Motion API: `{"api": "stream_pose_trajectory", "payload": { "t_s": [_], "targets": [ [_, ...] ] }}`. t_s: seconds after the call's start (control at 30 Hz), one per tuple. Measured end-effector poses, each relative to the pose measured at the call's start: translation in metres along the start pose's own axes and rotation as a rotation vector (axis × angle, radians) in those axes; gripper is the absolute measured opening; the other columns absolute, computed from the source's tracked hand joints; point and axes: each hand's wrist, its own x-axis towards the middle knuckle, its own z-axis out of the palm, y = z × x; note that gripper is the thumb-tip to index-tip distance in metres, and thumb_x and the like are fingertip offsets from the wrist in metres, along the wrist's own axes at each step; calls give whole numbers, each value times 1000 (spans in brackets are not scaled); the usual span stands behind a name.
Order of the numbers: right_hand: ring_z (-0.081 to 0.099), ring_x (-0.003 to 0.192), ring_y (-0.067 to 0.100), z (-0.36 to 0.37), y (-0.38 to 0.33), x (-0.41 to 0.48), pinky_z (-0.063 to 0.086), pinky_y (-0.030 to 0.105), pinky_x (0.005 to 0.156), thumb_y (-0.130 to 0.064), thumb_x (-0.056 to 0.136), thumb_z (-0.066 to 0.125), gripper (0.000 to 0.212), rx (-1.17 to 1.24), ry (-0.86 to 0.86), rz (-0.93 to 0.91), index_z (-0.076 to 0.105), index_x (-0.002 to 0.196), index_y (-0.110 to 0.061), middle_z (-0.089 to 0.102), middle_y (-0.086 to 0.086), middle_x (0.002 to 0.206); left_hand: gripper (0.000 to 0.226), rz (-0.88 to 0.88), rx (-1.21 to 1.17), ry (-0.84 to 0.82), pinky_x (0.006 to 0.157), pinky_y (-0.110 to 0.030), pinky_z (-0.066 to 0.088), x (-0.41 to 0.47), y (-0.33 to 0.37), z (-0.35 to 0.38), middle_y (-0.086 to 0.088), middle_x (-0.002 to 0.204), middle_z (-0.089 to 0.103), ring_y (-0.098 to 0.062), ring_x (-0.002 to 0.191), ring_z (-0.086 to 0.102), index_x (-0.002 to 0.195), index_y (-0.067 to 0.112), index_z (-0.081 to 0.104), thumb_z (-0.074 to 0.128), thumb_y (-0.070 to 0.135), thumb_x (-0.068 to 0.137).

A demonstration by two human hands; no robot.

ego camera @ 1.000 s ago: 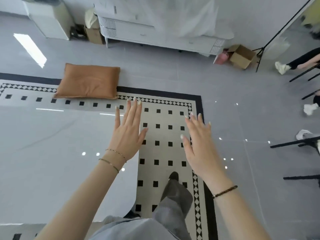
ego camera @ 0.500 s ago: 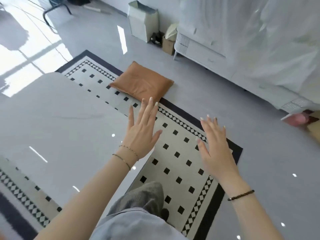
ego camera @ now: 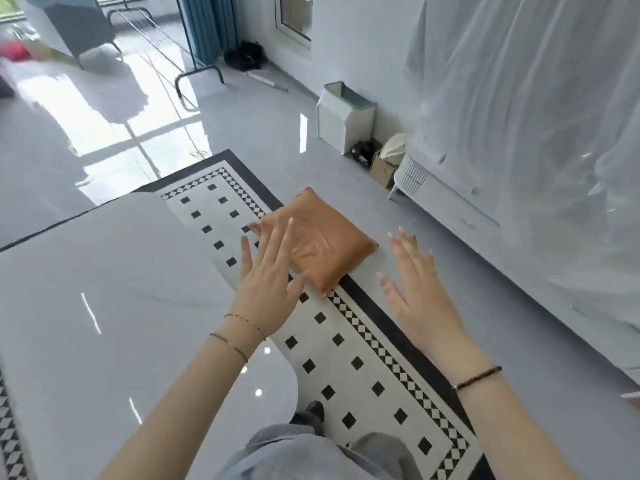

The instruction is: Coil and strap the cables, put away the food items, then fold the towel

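No cable, food item or towel shows in the head view. My left hand [ego camera: 268, 282] is held out flat in the air, fingers straight and spread, above the edge of a glossy white table [ego camera: 104, 289]. My right hand [ego camera: 417, 292] is also stretched out flat with straight fingers, over the rug's dark border. Both hands hold nothing.
A black-and-white patterned rug [ego camera: 363, 358] lies on the grey floor with a brown cushion [ego camera: 318, 247] on its edge. A white cabinet under plastic sheeting [ego camera: 519, 133] lines the right. A white bin [ego camera: 344, 117], a cardboard box [ego camera: 382, 171] and a metal rack [ego camera: 197, 77] stand farther off.
The view has swung left, bringing the window side, bin and rack into sight. Both hands stay outstretched and flat, holding nothing.
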Motion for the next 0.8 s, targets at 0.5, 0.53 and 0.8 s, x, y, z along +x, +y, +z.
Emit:
{"api": "stream_pose_trajectory", "payload": {
  "t_s": [0.5, 0.53, 0.8],
  "targets": [
    [-7, 153, 2, -29, 78, 310, -2, 44, 126, -56, 102, 21, 64, 94, -154, -402, 16, 160, -27, 8, -11, 167, 82, -505, 293, 98, 120, -63, -6, 190, -72, 13, -4, 168, -16, -32, 154, -17, 160, 24, -13, 37, 51, 101],
    [-10, 152, 1, -29, 80, 333, -5, 43, 126, -56, 103, 21, 64, 75, -174, -413, 13, 160, -27, 5, -11, 167, 82, -566, 280, 83, 120, -63, -8, 202, -72, 15, -3, 167, -20, -32, 152, -21, 158, 25, -18, 35, 53, 101],
    [-17, 149, -3, -7, 48, 477, -10, 30, 123, -59, 102, 17, 65, 66, -418, -596, 4, 160, -31, -6, -16, 166, 77, -780, 308, 65, 122, -61, -5, 260, -84, 27, -4, 167, -19, -30, 153, -20, 160, 22, -14, 14, 59, 98]
  ]
}}
